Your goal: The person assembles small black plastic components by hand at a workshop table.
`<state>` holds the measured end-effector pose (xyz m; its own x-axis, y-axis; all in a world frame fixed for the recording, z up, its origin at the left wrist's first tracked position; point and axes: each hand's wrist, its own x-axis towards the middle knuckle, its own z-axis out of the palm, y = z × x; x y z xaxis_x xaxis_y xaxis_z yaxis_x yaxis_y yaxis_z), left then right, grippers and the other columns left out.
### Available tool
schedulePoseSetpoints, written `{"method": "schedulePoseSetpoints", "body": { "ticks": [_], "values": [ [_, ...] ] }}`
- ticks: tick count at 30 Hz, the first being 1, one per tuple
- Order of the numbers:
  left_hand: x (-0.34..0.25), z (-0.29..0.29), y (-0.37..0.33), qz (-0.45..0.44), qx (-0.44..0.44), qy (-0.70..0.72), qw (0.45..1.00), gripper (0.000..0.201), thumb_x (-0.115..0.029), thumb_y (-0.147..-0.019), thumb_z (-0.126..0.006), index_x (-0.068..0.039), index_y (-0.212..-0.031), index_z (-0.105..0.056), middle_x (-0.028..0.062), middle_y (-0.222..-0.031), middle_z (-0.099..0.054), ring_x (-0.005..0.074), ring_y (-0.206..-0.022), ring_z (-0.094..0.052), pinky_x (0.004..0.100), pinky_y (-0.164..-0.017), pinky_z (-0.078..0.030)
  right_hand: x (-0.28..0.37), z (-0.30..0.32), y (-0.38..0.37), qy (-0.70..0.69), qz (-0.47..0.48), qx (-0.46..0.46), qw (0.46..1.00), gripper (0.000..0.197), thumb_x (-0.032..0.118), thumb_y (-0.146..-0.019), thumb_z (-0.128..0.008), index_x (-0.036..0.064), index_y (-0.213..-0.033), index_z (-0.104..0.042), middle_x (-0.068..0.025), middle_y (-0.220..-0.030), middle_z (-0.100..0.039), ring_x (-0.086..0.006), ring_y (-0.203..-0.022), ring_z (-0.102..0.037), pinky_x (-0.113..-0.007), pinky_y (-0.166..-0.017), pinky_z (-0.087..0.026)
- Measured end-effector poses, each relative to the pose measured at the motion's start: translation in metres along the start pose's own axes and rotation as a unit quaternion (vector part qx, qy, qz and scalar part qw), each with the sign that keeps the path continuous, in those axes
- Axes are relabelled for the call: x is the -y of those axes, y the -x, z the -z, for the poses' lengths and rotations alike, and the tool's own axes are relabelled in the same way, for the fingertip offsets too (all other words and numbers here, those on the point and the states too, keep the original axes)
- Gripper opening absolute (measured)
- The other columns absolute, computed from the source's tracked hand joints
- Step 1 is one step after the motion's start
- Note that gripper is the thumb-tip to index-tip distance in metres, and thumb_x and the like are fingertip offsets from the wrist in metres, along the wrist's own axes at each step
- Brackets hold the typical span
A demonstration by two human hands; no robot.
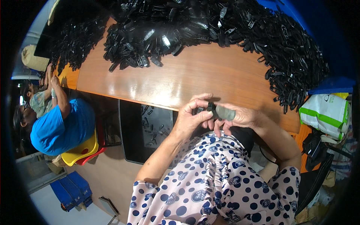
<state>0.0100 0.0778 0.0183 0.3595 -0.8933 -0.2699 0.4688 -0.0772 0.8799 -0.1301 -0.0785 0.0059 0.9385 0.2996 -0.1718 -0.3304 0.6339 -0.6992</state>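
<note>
- The wooden counter (225, 67) is spreading out ahead of the hands, its near edge running just beside them.
- A broad heap of small black parts (288, 63) is curving over the counter, from well ahead of the hands round to their right.
- A co-worker in a blue top (63, 127) is sitting well to the left of the hands, at the same row of work surfaces.
- A dark bin (122, 137) is standing below the counter's edge, left of the hands, with small dark pieces (149, 132) lying scattered inside.
- A white and green bag (324, 112) is resting well to the right of the hands.
- The left hand (193, 114) is clamping a black part between thumb and fingers.
- The right hand (238, 118) is meeting it, fingers curling; whether it is gripping anything, I cannot tell.
- A greenish-grey rounded piece (225, 112) is covering or lying against the right hand's thumb side; which, I cannot tell.
- The black part (211, 107) is sitting between both hands, near the counter's edge.
</note>
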Motion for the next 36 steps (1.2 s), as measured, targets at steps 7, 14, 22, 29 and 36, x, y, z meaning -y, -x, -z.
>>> {"method": "schedulePoseSetpoints", "body": {
  "ticks": [7, 14, 22, 29, 36],
  "values": [
    [0.006, 0.028, 0.041, 0.053, -0.044, 0.065, 0.996, 0.021, -0.012, -0.080, -0.070, -0.003, -0.098, -0.063, 0.0181, -0.127, -0.053, 0.0213, -0.108, -0.055, 0.0297, -0.082, -0.051, -0.007, -0.044, -0.044, 0.115, -0.006, -0.093, 0.989, 0.033, 0.035, -0.097, -0.047, 0.0051, -0.094, -0.060, -0.0009, -0.082, -0.062, -0.0044, -0.061, -0.051, -0.017, -0.052, -0.042],
    [-0.001, 0.075, 0.077, -0.010, -0.105, -0.116, 0.988, 0.021, -0.012, -0.080, -0.067, 0.000, -0.098, -0.062, 0.0102, -0.114, -0.057, 0.0188, -0.100, -0.057, 0.0324, -0.083, -0.049, -0.033, -0.054, -0.067, 0.178, 0.001, -0.072, 0.981, 0.047, 0.038, -0.090, -0.060, 0.0027, -0.118, -0.048, -0.0054, -0.096, -0.061, -0.0105, -0.074, -0.058, -0.022, -0.064, -0.048],
    [-0.067, 0.097, 0.014, -0.192, -0.126, -0.730, 0.644, 0.037, -0.003, -0.076, -0.064, -0.008, -0.112, -0.060, 0.0143, -0.119, -0.055, 0.0334, -0.102, -0.056, 0.0406, -0.084, -0.044, 0.015, 0.048, 0.008, 0.420, 0.014, -0.431, 0.799, 0.033, 0.026, -0.090, -0.058, 0.0103, -0.119, -0.057, -0.0108, -0.105, -0.065, -0.0207, -0.094, -0.063, -0.031, -0.082, -0.049],
    [-0.100, 0.105, -0.140, -0.313, -0.069, -0.814, 0.485, 0.038, -0.003, -0.080, -0.056, -0.013, -0.116, -0.057, 0.0126, -0.125, -0.050, 0.0284, -0.099, -0.056, 0.0386, -0.081, -0.047, 0.101, 0.096, 0.060, 0.769, 0.079, -0.525, 0.355, 0.022, 0.001, -0.075, -0.056, 0.0042, -0.096, -0.058, -0.0109, -0.092, -0.053, -0.0300, -0.089, -0.054, -0.039, -0.072, -0.049],
    [-0.120, 0.106, -0.175, -0.306, 0.029, -0.848, 0.432, 0.014, -0.008, -0.078, -0.061, -0.007, -0.089, -0.053, 0.0087, -0.094, -0.055, 0.0273, -0.087, -0.055, 0.0363, -0.074, -0.049, 0.119, 0.135, 0.039, 0.846, 0.005, -0.468, 0.256, 0.014, -0.001, -0.069, -0.059, -0.0011, -0.083, -0.059, -0.0121, -0.086, -0.054, -0.0282, -0.087, -0.055, -0.038, -0.070, -0.049]
  ]
}}
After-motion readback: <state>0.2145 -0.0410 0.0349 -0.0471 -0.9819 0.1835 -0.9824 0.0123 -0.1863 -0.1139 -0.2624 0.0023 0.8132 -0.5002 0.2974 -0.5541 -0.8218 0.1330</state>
